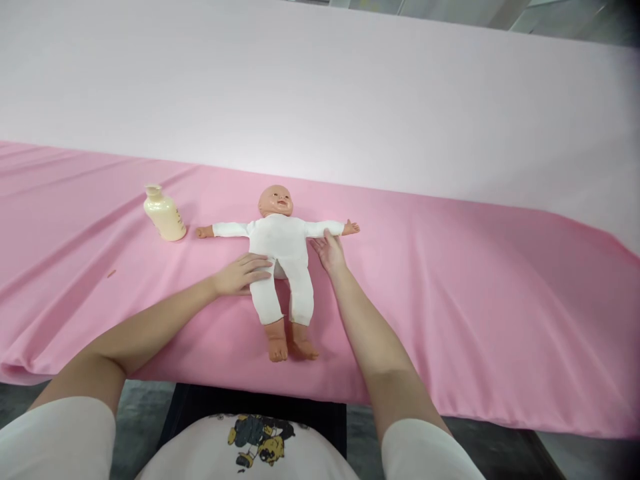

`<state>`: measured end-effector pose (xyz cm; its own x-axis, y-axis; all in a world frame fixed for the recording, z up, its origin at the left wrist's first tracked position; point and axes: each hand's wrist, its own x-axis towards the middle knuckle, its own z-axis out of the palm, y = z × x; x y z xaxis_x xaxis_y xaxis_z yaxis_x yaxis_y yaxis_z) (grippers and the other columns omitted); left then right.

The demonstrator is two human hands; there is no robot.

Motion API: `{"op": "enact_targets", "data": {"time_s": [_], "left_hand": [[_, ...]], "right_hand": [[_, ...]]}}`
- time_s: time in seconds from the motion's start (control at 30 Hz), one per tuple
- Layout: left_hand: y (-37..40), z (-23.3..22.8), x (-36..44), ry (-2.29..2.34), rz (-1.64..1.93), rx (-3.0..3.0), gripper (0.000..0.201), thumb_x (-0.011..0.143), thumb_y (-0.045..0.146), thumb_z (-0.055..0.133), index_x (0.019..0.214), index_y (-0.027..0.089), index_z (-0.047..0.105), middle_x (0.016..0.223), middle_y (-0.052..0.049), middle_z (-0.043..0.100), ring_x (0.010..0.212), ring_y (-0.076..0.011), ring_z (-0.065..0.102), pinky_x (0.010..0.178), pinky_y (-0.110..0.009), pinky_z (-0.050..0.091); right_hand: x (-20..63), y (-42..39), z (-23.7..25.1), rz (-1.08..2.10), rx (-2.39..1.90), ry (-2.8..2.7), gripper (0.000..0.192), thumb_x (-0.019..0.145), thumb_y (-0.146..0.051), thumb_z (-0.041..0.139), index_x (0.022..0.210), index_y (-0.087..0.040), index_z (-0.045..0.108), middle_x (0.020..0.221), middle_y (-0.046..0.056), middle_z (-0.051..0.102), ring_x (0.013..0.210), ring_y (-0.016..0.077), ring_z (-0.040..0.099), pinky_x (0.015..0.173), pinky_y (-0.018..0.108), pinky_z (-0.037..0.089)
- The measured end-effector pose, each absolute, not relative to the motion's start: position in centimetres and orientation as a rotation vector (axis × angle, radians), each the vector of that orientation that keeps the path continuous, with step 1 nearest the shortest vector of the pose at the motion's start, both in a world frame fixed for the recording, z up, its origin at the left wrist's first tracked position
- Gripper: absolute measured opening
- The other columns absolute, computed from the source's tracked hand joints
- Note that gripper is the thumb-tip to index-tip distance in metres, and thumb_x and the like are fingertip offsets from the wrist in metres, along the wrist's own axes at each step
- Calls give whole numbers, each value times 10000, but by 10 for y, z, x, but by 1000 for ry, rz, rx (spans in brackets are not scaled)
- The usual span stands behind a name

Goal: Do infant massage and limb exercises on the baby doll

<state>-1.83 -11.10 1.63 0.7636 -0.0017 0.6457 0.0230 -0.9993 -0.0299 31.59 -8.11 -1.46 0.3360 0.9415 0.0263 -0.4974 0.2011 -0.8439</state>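
Note:
A baby doll (280,240) with a white cloth body lies on its back, its arms stretched out to both sides and its bare feet toward me. My left hand (243,273) rests on the doll's hip and upper thigh, fingers extended across the white cloth; its thumb is partly hidden. Beside the doll's outstretched arm on the right, my right hand (330,251) touches the white sleeve from below, palm turned up and fingers apart. Neither hand is wrapped round anything.
A cream-coloured bottle (165,215) stands left of the doll, slightly beyond its hand. Pink cloth (450,300) with folds covers the near table and hangs over its front edge. Behind it rises a white surface (320,93). A small brownish strip (111,274) lies at the left.

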Motion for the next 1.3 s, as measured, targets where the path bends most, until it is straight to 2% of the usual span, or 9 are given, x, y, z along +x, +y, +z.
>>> {"op": "enact_targets", "data": {"time_s": [0.17,0.3,0.43,0.53,0.77,0.9,1.1,1.2,1.3], "left_hand": [[-118,20,-17,-236,-1233,-3097,481,963,347,601,1410,207,494,1370,-187,645,1340,-315,591,1061,-538,534],[-119,19,-15,-630,-1349,-3194,422,994,344,548,1383,186,509,1310,-135,692,1188,-251,695,984,-430,602],[-113,14,-14,-654,-1301,-3175,407,1014,388,499,1343,150,530,1242,-102,720,1095,-214,729,931,-348,621],[-110,7,-13,-773,-1353,-3169,458,1018,392,482,1413,161,477,1257,-115,709,1106,-232,725,938,-374,623],[-103,0,-8,-658,-1614,-3023,558,995,288,506,1521,270,321,1453,-173,519,1358,-304,553,1069,-562,538],[-108,18,-10,-630,-1728,-2914,633,981,314,569,1540,299,271,1524,-188,425,1423,-306,476,1054,-534,533],[-144,42,-1,-620,-1742,-2712,910,826,422,793,1548,283,259,1425,-167,538,1335,-308,535,1108,-525,454],[-163,54,7,-439,-1559,-2798,751,871,289,732,1502,339,329,1246,-69,683,1187,-236,624,1158,-519,398],[-180,72,11,-272,-1613,-2706,638,904,313,670,1460,324,358,1144,-51,734,1131,-228,648,1116,-526,443]], "right_hand": [[314,-82,-16,816,-974,-833,567,819,-502,732,1300,-297,514,1376,51,626,1157,177,672,971,369,588],[307,-83,-16,631,-971,-1047,596,876,-537,659,1375,-266,480,1403,97,606,1271,209,620,1111,440,501],[295,-88,-11,507,-1021,-1225,705,903,-576,607,1493,-257,390,1520,139,507,1347,248,571,1133,473,479],[286,-96,-3,408,-1060,-1370,744,917,-602,575,1531,-240,359,1569,153,455,1426,278,498,1169,502,443],[281,-110,8,179,-1083,-1585,504,965,-548,526,1357,-235,568,1411,124,609,1365,303,546,1197,540,406],[284,-109,4,136,-1102,-1615,464,968,-492,543,1353,-234,570,1393,120,619,1344,307,559,1183,557,415],[286,-107,-2,161,-1136,-1562,503,953,-484,568,1370,-204,542,1373,145,616,1318,306,568,1167,549,432],[286,-107,-4,220,-1146,-1544,541,936,-506,590,1381,-204,534,1396,138,593,1339,313,547,1175,556,421],[286,-109,-4,297,-1150,-1509,550,924,-528,603,1383,-233,535,1401,112,587,1363,315,525,1198,565,391]]}}
